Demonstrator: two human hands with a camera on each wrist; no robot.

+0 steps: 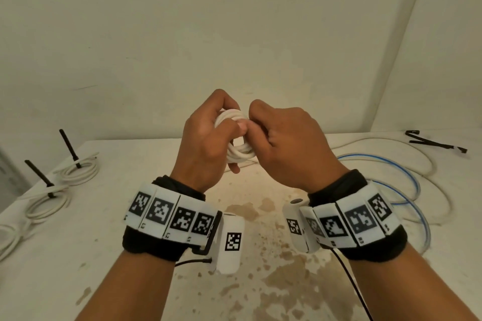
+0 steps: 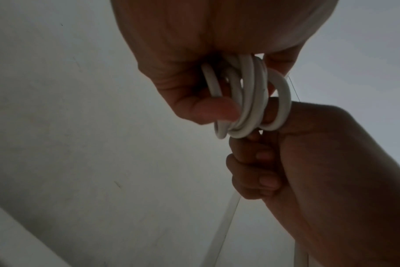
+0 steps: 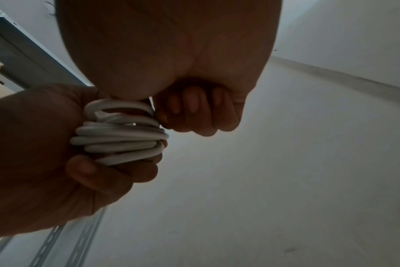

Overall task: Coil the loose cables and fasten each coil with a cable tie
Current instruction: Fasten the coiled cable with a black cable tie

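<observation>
The stained white counter (image 1: 109, 229) carries everything, and I keep my finished work along its left edge: three white cable coils, of which the far coil (image 1: 78, 170) and the middle coil (image 1: 47, 203) each show a black cable tie (image 1: 68, 148) with its tail standing up; the third coil (image 1: 7, 238) is cut off by the frame, so I cannot tell whether it has a tie. They sit there, I judge, so they stay apart from what is still loose.

Toward the right edge sprawls the loose white cable (image 1: 386, 146) with a loose blue cable (image 1: 407, 185) looped through it, both uncoiled and waiting. The spare black cable ties (image 1: 434, 141) lie near the far right corner, beyond the loose cables.

Above the middle of the counter I hold the small coil of white round cable (image 1: 238, 154) off the surface, so the loops hang free and I can turn them. My left hand (image 1: 206, 143) is curled round one side of the coil, thumb pressing the turns together so they don't spring apart. My right hand (image 1: 289, 143) has its fingers curled in, the thumb and forefinger pinching the coil at its near side; the left wrist view shows a finger passed through the loops.

No tie is on this coil yet. I reckon the winding is nearly done, and one hand must keep its grip while the other fetches a tie.
</observation>
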